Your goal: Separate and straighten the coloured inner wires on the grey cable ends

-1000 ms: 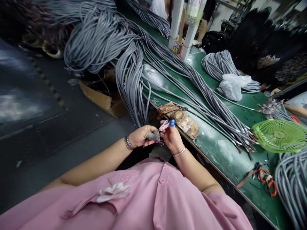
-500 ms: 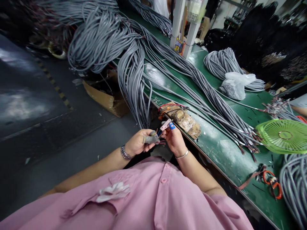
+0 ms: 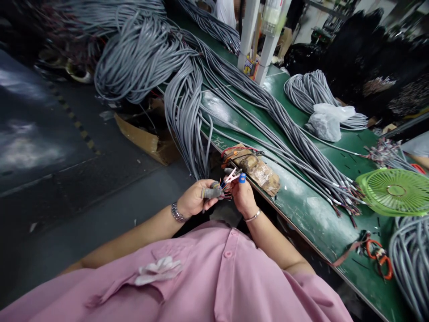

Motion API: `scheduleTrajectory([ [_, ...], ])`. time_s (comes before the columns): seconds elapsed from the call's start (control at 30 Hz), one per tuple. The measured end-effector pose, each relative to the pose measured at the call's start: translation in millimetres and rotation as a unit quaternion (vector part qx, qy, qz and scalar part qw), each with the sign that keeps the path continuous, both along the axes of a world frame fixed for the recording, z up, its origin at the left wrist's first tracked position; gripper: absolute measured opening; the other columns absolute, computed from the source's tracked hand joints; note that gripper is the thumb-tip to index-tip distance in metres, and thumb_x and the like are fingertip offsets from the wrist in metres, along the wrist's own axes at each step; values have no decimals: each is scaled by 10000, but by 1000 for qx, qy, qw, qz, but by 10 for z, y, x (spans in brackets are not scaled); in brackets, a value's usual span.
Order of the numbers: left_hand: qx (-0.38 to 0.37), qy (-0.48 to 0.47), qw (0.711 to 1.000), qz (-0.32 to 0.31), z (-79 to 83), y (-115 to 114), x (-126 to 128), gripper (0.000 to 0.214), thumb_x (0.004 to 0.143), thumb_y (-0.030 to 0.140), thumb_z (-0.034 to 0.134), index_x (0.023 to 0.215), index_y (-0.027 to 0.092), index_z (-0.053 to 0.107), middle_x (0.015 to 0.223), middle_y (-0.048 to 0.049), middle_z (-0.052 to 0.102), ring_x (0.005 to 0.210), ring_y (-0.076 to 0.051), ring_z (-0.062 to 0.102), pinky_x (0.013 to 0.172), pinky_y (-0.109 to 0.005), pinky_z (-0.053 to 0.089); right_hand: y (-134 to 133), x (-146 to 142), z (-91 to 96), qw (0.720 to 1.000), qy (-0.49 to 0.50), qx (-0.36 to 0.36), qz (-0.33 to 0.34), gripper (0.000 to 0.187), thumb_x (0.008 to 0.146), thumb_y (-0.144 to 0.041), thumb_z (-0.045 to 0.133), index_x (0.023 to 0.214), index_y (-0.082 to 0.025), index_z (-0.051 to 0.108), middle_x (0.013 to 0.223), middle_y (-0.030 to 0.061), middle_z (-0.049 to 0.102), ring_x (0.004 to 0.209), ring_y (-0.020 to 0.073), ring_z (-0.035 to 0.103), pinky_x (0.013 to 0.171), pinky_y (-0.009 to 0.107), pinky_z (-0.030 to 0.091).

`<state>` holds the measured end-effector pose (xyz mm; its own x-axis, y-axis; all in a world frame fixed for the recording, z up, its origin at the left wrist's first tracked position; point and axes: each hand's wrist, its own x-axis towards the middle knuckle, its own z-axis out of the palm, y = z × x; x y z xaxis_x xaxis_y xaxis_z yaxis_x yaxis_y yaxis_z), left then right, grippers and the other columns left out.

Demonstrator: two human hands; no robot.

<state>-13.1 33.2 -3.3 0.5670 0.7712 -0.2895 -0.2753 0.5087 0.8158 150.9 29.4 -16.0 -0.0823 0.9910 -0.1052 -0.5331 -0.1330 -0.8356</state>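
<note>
While the left hand point(image 3: 196, 197) closes its fingers on a bunch of coloured wires point(image 3: 228, 196), the right hand point(image 3: 243, 197) pinches a pink clip point(image 3: 230, 177) between its own. Both hands are on the near side of the wooden block point(image 3: 264, 178), in front of the worktop point(image 3: 315, 214) edge it lies along. The wires are to the near left of the block, their loose ends fanning out between the hands; the clip is nearer the block, just above the wires. Whether the clip touches them cannot be told. A grey cover point(image 3: 211, 193) wraps the left thumb, and blue tape point(image 3: 241, 178) the right one.

Left of the block, grey cables point(image 3: 186, 114) hang over the edge, and a carton point(image 3: 147, 138) sits beyond them on the floor point(image 3: 134, 197). Well to the block's right are a green fan point(image 3: 395, 191) and, closer to the edge, an orange-handled tool point(image 3: 389, 264).
</note>
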Motion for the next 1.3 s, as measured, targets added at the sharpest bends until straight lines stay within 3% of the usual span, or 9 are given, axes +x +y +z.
scheduleTrajectory([
  [0.17,-4,-2,1000,-2,-23,2,23,288,631,359,764,683,106,638,418,-6,568,270,-57,392,280,-155,244,56,-50,78,995,79,-62,15,476,770,-618,612,921,-170,665,753,15,610,589,92,491,577,220,452],
  [0.3,-13,8,1000,2,-14,4,64,267,617,337,762,661,112,627,412,-3,566,267,-55,390,280,-149,244,78,-75,81,993,97,-67,-8,413,777,-579,636,858,-174,648,668,-16,555,551,83,458,556,205,433],
  [0.57,4,30,999,15,31,-61,24,261,633,346,747,663,115,628,417,4,559,274,-55,388,286,-159,254,36,-26,127,988,119,-98,25,500,775,-676,549,840,-187,627,762,17,632,616,112,551,574,233,469],
  [0.8,34,49,996,61,116,-201,10,245,671,346,727,682,123,626,462,19,564,323,-52,405,314,-161,288,-43,-4,182,996,72,-59,9,310,777,-471,678,863,-174,646,744,-1,602,569,79,476,542,196,465],
  [0.97,20,27,994,105,128,-171,73,270,638,359,731,644,137,579,445,28,555,308,-50,385,310,-166,278,-15,-14,166,994,73,-82,6,384,794,-541,627,914,-177,650,754,7,604,568,89,475,529,210,473],
  [1.3,11,40,994,106,85,-151,131,243,627,336,722,632,133,588,433,20,553,312,-57,401,311,-166,275,-8,-33,185,995,68,-68,-3,355,812,-521,621,888,-177,661,729,3,595,586,92,478,542,204,446],
])
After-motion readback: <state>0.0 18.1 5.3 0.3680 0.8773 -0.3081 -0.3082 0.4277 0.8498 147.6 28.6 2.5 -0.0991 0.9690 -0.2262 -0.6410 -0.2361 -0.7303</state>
